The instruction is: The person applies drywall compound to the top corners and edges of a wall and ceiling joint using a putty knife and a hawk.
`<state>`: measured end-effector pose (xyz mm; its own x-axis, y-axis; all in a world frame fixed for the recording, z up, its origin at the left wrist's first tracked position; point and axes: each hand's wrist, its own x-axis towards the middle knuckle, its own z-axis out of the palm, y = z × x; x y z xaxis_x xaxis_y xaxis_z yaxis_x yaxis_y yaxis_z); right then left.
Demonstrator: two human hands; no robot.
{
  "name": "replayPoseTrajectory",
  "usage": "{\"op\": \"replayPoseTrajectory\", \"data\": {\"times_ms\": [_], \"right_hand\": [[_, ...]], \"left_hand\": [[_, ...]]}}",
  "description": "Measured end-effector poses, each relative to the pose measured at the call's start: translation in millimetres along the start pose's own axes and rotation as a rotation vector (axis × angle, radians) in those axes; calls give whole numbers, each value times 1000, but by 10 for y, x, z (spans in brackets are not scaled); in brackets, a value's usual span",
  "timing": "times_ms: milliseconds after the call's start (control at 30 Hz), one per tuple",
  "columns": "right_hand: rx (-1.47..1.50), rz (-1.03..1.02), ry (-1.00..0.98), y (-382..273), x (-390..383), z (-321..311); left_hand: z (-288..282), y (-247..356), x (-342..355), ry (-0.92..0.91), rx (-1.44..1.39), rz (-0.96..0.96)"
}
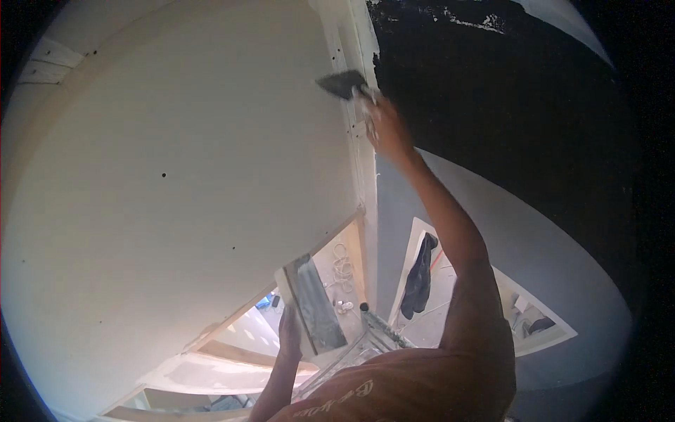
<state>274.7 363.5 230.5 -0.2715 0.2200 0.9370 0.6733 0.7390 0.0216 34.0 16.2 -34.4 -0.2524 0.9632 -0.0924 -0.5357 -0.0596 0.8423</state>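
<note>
My right hand (383, 123) is raised high, its fingers closed round the handle of a putty knife (342, 84). The dark, wide blade points left and lies over the whitish joint strip (356, 151) along the edge of the pale board (211, 141); whether it touches is hard to tell. Whitish smears coat the fingers. Lower down, my left hand (290, 334) grips the side of a long rectangular mud pan (320, 302), tilted, with pale sides and a grey middle. The fingers under the pan are partly hidden.
A black-painted surface (492, 105) adjoins the joint on the right, above a grey wall (464, 183). Below are framed openings, a dark garment (420, 278) hanging in one, a coiled pale cable (342, 267) on the floor, and a metal ladder-like frame (380, 327) near my body.
</note>
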Motion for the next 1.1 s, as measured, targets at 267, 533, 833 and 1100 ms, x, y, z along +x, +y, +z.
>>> {"op": "replayPoseTrajectory", "data": {"times_ms": [267, 533, 833, 1100], "right_hand": [[889, 213, -839, -1491, -2344, -776], [579, 488, -582, -1310, -2800, -1261], [1848, 1644, -412, -2012, -2966, -1380], [1885, 1535, -607, -1814, -2679, -1172]], "left_hand": [[228, 27, 571, -288, -219, -90], [-37, 327, 520, -198, -53, 61], [357, 666, 565, 54, 507, 784], [351, 738, 367, -326, 1329, 738]]}}
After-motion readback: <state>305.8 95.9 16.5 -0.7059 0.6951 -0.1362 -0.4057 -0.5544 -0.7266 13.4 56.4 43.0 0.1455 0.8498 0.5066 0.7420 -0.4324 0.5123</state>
